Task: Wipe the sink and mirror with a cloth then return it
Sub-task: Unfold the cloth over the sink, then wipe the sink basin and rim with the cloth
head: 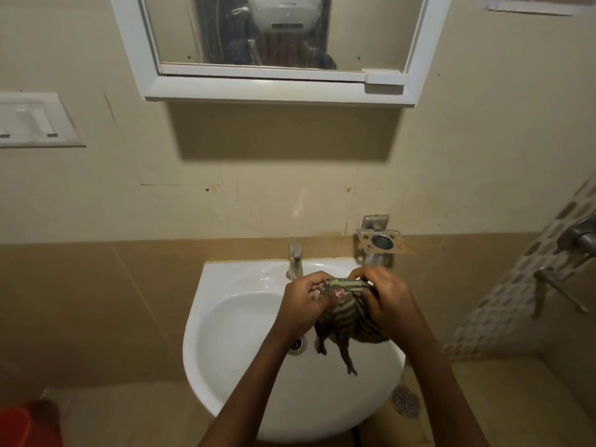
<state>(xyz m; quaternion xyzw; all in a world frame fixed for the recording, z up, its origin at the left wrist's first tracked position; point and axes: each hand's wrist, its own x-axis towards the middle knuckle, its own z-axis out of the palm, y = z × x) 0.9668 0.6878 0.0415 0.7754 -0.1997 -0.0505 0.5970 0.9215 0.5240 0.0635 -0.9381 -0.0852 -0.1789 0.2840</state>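
Head view shows our left hand [304,301] and right hand [383,304] both closed on a striped cloth [346,317], bunched over the white sink [232,317], near the tap [295,258]. It hangs limp with trailing corners, soft and light, possibly damp. We judge the bunched upper edge the surest hold.

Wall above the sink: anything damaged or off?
Yes. The metal holder right of the tap is an empty ring with brownish staining on the wall around it. Small rusty marks dot the wall higher up. Both hands, left hand and right hand, grip the striped cloth over the sink.
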